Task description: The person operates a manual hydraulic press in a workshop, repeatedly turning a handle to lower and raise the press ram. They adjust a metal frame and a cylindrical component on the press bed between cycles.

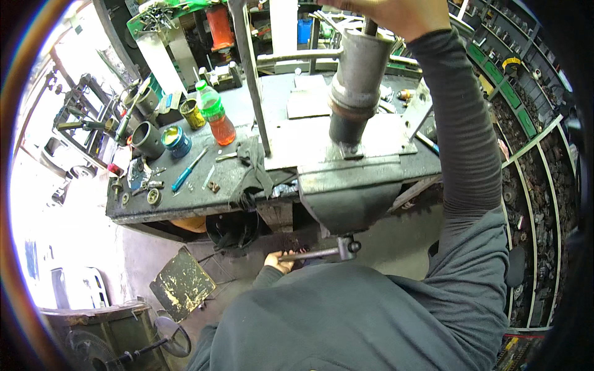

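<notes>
Low in front of me, my left hand [279, 262] is closed round the end of the vise handle [318, 253], a metal bar running to a screw head below the dark vise [349, 201]. Above the vise stands a tilted, greasy metal cylinder [359, 83], its narrower dark lower end down at a small block. A threaded rod [370, 26] sticks out of its top. My right hand [405, 17] is raised beside that rod at the top edge of the picture. Most of its fingers are cut off there, so its grip is hidden.
On the bench [204, 176] stand a bottle of red liquid [221, 127], a blue tin [176, 143] and a yellow can [192, 115]. A blue-handled screwdriver [185, 175] and a dark rag [252, 167] lie nearby. A metal upright [250, 74] rises left of the cylinder; a stool [182, 284] stands below.
</notes>
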